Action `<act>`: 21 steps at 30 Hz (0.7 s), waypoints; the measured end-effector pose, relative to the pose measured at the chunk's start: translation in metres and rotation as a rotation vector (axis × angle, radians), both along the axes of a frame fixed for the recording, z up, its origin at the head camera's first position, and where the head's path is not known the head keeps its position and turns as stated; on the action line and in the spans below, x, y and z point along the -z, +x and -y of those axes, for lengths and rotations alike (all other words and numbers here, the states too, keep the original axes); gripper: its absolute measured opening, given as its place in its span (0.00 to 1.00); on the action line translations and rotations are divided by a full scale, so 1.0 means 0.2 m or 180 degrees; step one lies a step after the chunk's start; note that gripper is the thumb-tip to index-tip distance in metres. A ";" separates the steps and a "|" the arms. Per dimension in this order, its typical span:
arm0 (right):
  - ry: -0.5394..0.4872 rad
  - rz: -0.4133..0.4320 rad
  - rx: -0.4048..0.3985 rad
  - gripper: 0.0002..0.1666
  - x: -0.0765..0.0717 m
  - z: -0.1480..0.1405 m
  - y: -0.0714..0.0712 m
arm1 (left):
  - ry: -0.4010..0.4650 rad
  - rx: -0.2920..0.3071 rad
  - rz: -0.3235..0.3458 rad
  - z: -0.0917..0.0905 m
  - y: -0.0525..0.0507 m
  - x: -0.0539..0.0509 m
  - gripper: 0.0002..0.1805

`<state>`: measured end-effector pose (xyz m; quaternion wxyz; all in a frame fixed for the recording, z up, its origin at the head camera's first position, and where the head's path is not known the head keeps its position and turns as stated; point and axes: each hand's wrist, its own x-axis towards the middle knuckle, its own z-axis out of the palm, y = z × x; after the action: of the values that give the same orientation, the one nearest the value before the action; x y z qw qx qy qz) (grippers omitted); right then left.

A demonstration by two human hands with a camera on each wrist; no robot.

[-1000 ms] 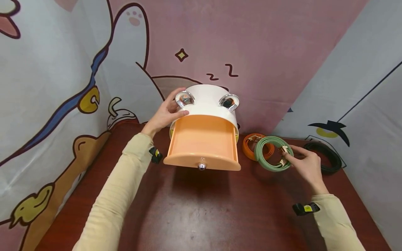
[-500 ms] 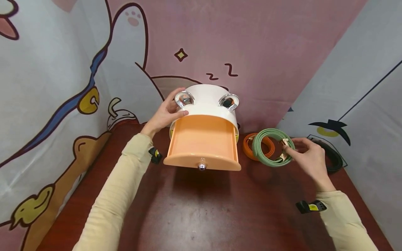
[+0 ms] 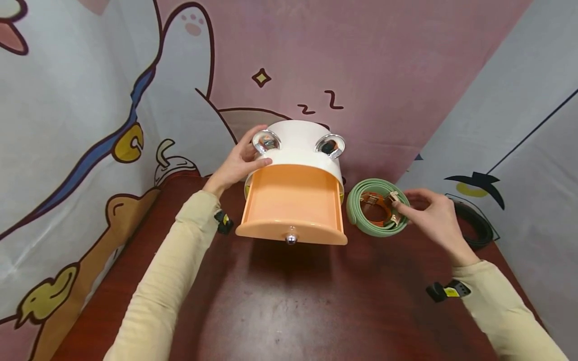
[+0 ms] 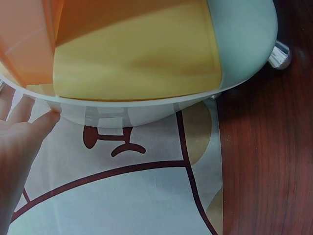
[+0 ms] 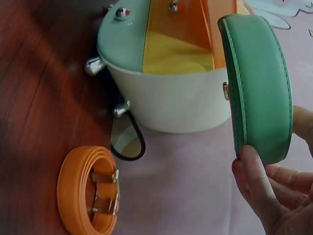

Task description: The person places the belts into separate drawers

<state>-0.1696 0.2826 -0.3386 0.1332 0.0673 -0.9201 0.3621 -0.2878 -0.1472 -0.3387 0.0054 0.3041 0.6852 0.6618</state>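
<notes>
My right hand (image 3: 435, 220) pinches a coiled green belt (image 3: 361, 228) with gold-coloured hardware, lifted above the table to the right of a white drawer cabinet (image 3: 293, 131). In the right wrist view the belt (image 5: 261, 88) shows its stitched outer face, with fingers (image 5: 254, 171) at its lower edge. An orange belt (image 5: 73, 191) lies coiled on the table, partly hidden behind the green one in the head view. The cabinet's peach-orange drawer (image 3: 293, 200) is pulled out. My left hand (image 3: 235, 165) rests against the cabinet's left side, thumb on the front edge beside a silver ring.
Behind the right hand lies a coiled black belt (image 3: 478, 225). A patterned cloth (image 3: 370, 75) hangs behind and beside the dark red table (image 3: 289, 311). The drawer front carries a silver knob (image 3: 291, 239) and overhangs the table. Below it are yellow (image 4: 137, 54) and mint-green drawers (image 4: 244, 39).
The right hand has raised the green belt and carried it left toward the cabinet, so it now overlaps the orange belt in the head view. The left hand and cabinet have stayed put.
</notes>
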 end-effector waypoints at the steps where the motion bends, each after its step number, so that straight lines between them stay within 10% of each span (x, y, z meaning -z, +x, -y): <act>1: -0.0001 0.0003 -0.0034 0.24 -0.01 0.01 0.00 | -0.0007 -0.0011 0.0005 0.00 0.00 0.00 0.42; 21: -0.0111 0.0302 -0.0605 0.21 -0.20 0.19 -0.04 | -0.0126 -0.0091 0.0058 0.01 0.01 -0.01 0.42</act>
<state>-0.1784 0.2450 -0.2992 0.0557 0.1346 -0.9085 0.3918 -0.2850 -0.1485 -0.3358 0.0082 0.2881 0.7023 0.6509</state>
